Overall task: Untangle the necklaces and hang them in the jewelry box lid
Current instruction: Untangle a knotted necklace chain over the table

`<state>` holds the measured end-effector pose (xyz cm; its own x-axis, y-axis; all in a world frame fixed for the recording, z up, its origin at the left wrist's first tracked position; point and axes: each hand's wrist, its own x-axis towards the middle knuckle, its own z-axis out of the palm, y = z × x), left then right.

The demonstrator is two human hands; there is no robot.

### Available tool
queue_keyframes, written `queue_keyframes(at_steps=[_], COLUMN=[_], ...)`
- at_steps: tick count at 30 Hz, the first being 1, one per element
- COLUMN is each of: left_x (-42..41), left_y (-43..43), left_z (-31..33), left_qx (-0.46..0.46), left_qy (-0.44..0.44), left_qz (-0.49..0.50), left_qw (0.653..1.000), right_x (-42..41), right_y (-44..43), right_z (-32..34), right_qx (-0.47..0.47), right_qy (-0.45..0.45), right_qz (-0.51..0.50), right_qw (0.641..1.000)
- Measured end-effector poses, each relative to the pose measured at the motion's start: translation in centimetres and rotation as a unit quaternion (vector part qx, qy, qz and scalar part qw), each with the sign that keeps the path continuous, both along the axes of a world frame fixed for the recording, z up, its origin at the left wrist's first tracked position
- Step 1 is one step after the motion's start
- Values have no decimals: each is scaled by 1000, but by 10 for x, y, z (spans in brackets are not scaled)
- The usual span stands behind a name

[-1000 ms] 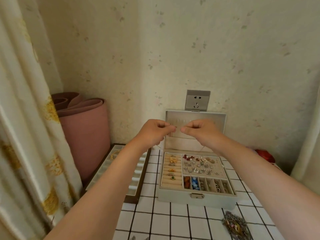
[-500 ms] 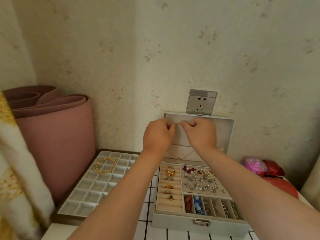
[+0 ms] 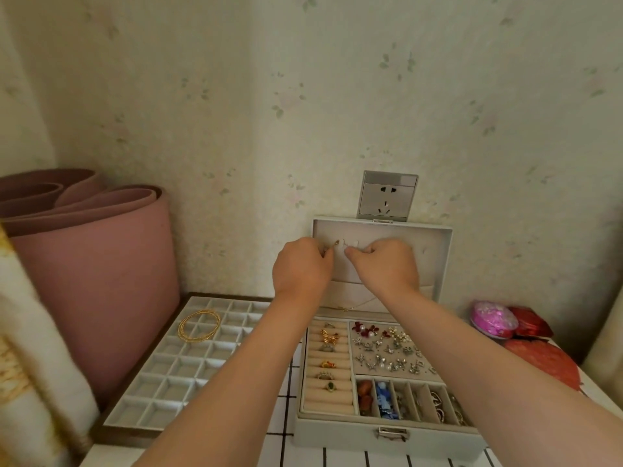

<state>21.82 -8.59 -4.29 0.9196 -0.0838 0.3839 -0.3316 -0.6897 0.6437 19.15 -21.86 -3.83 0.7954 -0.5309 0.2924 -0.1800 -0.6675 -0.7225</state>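
Observation:
A grey jewelry box [image 3: 387, 436] stands open on the tiled table, its lid [image 3: 435, 261] upright against the wall. Both hands are raised to the row of hooks near the lid's top. My left hand [image 3: 301, 269] pinches a small metal piece, apparently a necklace clasp [image 3: 336, 243], at a hook. My right hand [image 3: 384, 267] pinches beside it with curled fingers; the thin chain between them is too fine to make out. A gold pendant [image 3: 344, 309] lies at the lid pocket's lower edge.
A compartment tray [image 3: 161, 375] with gold bangles [image 3: 199, 325] lies left of the box. A rolled pink mat [image 3: 91, 264] stands at the left wall, a curtain [image 3: 30, 382] at the near left. A wall socket [image 3: 387, 197] sits above the lid. Pink and red items [image 3: 512, 325] lie right.
The view has moved closer and lower toward the box. Both hands have stayed at the lid's hooks, shifting slightly left along the row.

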Motion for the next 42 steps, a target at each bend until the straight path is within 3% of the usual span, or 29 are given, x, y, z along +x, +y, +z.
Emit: queue_keyframes(at_steps=[7, 12, 15, 19, 23, 27, 36, 42], left_x=[0, -7, -12, -14, -16, -18, -13, -10], left_y=[14, 22, 27, 31, 37, 37, 32, 30], left_z=[0, 6, 7, 3, -5, -19, -39, -43], left_qx=[-48, -55, -32, 18, 177, 263, 283, 281], left_qy=[91, 138, 138, 119, -7, -81, -111, -113], left_qz=[-97, -193, -233, -251, -208, -194, -195, -193], left_qw=[990, 970, 962, 960, 962, 942, 932, 933], right_x=[-12, -24, -32, -43, -48, -49, -35, -18], right_y=[1, 15, 16, 14, 6, -2, 4, 7], right_z=[-14, -12, -11, -13, -19, -20, 33, 48], right_qx=[30, 201, 240, 193, 52, -3, 132, 100], right_qy=[93, 144, 161, 155, 181, 194, 110, 62], right_qz=[119, 194, 222, 246, 215, 216, 223, 204], right_qw=[988, 949, 931, 937, 958, 957, 959, 972])
